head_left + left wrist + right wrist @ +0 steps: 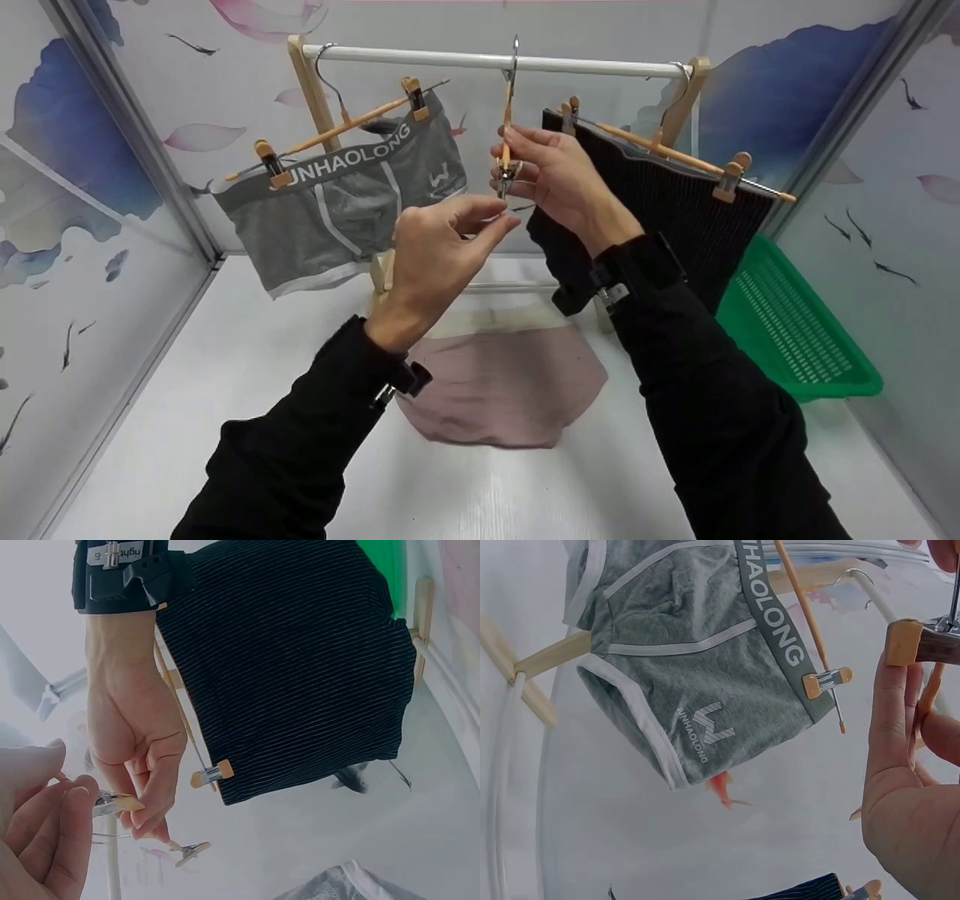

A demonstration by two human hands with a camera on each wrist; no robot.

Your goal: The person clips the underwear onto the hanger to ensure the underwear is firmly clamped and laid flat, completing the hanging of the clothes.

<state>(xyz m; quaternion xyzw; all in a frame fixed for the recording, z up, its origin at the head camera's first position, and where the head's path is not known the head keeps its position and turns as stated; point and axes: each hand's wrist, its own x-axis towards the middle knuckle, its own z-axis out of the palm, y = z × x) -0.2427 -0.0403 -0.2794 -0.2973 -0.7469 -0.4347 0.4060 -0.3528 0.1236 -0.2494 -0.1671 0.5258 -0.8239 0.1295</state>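
An orange clip hanger (507,112) hangs edge-on from the middle of the white rail, with no garment in it. My right hand (559,176) holds its bar, fingers at a clip (922,641). My left hand (442,255) pinches the near end of the same hanger, just below that clip; its fingertips partly hide the end in the left wrist view. Grey boxer briefs (352,202) hang clipped on a hanger to the left. To the right, a black ribbed garment (292,667) is clipped on another hanger. A pink garment (510,382) with a pale waistband lies flat below my hands.
A white rail (420,57) on a wooden frame (311,90) spans the back. At the right stands a green perforated basket (795,322), partly behind the black garment. Patterned panels (105,165) enclose the white table surface (187,420).
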